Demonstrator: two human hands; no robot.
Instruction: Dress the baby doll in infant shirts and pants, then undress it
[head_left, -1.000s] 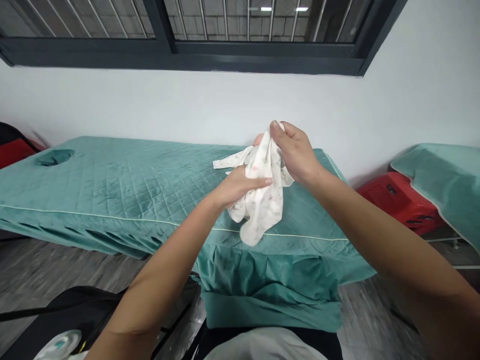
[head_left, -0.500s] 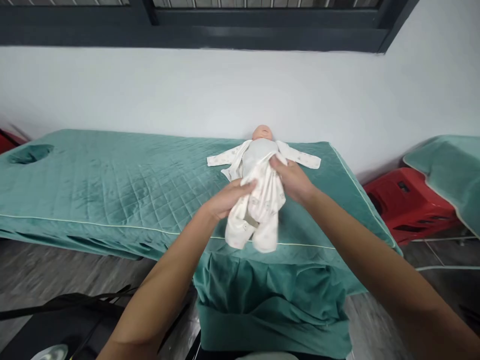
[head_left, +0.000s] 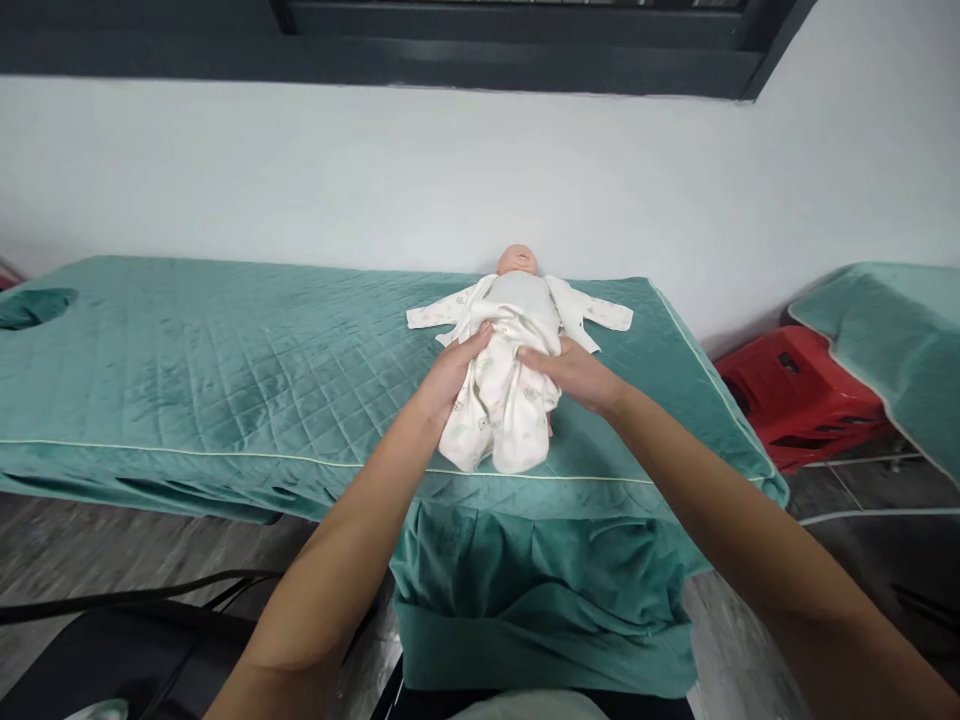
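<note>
A baby doll (head_left: 517, 262) lies on its back on the teal quilted bed (head_left: 225, 350), head toward the wall. It wears a white printed romper (head_left: 499, 410), open at the chest, with the sleeves spread out to both sides. My left hand (head_left: 454, 368) grips the left side of the romper at the doll's waist. My right hand (head_left: 574, 370) holds the right side, fingers closed on the fabric. The romper's legs hang toward the bed's near edge.
A face hole (head_left: 30, 305) is at the bed's far left. A red plastic stool (head_left: 799, 395) stands on the floor to the right, beside a second teal bed (head_left: 892, 340). A dark object with cables (head_left: 135, 630) sits at lower left.
One second ago both hands held the bunched romper up in the air. They have since lowered to the doll, and the romper's lower part now lies spread over its legs.
</note>
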